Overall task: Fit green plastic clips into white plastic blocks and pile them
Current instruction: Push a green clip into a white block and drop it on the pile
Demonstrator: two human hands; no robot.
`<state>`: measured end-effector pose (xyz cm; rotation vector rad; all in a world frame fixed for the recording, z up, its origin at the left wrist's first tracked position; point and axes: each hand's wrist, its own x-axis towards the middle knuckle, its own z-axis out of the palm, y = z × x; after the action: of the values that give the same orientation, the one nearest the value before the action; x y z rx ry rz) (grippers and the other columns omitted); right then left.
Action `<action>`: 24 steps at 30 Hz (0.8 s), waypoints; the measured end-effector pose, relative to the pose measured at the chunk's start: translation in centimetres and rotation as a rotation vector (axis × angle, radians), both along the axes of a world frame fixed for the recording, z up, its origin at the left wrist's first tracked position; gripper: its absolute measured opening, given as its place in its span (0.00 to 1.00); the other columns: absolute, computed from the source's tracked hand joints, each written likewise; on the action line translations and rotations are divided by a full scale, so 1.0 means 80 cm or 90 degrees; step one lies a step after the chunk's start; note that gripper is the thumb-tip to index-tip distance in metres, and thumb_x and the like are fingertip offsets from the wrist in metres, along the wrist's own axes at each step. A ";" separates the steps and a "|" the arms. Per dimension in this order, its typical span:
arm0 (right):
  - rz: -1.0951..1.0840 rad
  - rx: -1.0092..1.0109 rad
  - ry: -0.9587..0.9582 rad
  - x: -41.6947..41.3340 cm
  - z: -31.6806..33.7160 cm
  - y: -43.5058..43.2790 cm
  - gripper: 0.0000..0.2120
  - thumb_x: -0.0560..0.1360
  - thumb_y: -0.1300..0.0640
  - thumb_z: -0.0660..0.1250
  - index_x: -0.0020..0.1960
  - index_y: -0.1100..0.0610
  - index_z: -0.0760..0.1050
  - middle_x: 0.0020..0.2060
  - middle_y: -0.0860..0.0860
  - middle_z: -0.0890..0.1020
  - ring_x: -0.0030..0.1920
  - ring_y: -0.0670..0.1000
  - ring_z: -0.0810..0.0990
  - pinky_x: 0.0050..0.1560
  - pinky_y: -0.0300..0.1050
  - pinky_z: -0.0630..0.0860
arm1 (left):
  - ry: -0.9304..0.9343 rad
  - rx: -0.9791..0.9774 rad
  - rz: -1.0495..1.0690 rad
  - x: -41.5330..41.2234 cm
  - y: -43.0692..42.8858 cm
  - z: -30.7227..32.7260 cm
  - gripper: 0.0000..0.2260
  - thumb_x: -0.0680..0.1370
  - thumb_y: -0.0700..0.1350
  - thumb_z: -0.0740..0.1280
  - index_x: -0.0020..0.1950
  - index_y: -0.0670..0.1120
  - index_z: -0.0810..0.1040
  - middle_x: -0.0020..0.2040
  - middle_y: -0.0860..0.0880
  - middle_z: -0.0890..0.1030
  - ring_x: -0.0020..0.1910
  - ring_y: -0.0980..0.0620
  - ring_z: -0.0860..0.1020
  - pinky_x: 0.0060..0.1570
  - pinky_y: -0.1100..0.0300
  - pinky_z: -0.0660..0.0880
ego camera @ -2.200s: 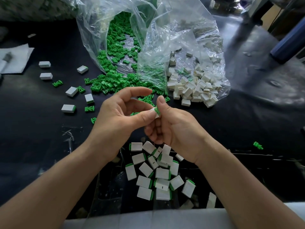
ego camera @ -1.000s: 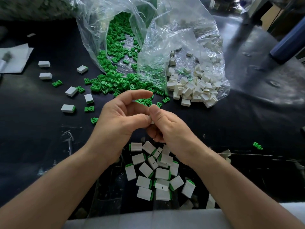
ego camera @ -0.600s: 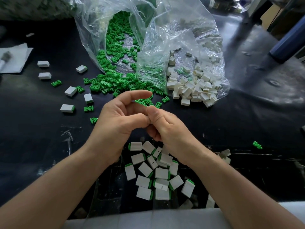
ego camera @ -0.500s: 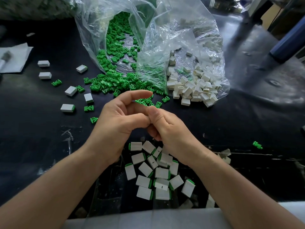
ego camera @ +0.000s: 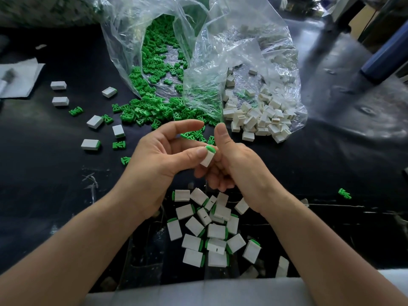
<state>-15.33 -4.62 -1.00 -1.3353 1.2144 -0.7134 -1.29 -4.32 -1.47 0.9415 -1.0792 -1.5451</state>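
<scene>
Green clips (ego camera: 159,51) in clear plastic bag (ego camera: 120,38)

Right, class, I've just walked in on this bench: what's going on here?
A person is assembling small parts by hand. The left hand pinches a white block with a green clip seated in its end; the right hand sits close behind it, thumb raised. A pile of finished blocks lies below the hands. Loose green clips and empty white blocks spill from clear bags farther back.
</scene>
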 end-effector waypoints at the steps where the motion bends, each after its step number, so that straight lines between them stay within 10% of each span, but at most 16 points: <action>1: -0.019 -0.014 0.029 -0.003 0.000 -0.002 0.32 0.70 0.34 0.48 0.31 0.57 0.77 0.21 0.47 0.74 0.23 0.42 0.70 0.26 0.30 0.67 | -0.003 0.000 0.008 0.000 0.000 0.000 0.18 0.63 0.40 0.69 0.53 0.46 0.77 0.36 0.47 0.84 0.32 0.50 0.80 0.33 0.62 0.78; 9: -0.106 -0.143 0.044 -0.015 -0.003 -0.009 0.06 0.73 0.55 0.68 0.37 0.51 0.78 0.29 0.45 0.77 0.32 0.41 0.73 0.36 0.34 0.70 | -0.091 -0.028 0.037 0.001 -0.003 -0.005 0.18 0.63 0.36 0.71 0.50 0.50 0.78 0.35 0.50 0.83 0.37 0.55 0.82 0.36 0.66 0.77; 24: -0.064 -0.120 0.081 -0.013 0.000 -0.007 0.08 0.74 0.60 0.67 0.36 0.52 0.75 0.33 0.51 0.76 0.36 0.47 0.72 0.41 0.46 0.70 | -0.175 -0.048 0.029 0.002 -0.002 -0.001 0.20 0.67 0.28 0.71 0.50 0.51 0.77 0.32 0.51 0.82 0.31 0.56 0.79 0.30 0.66 0.75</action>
<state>-16.33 -5.22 -1.03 -1.5019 1.3484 -0.8417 -1.15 -4.49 -1.53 1.1419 -1.2903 -1.3539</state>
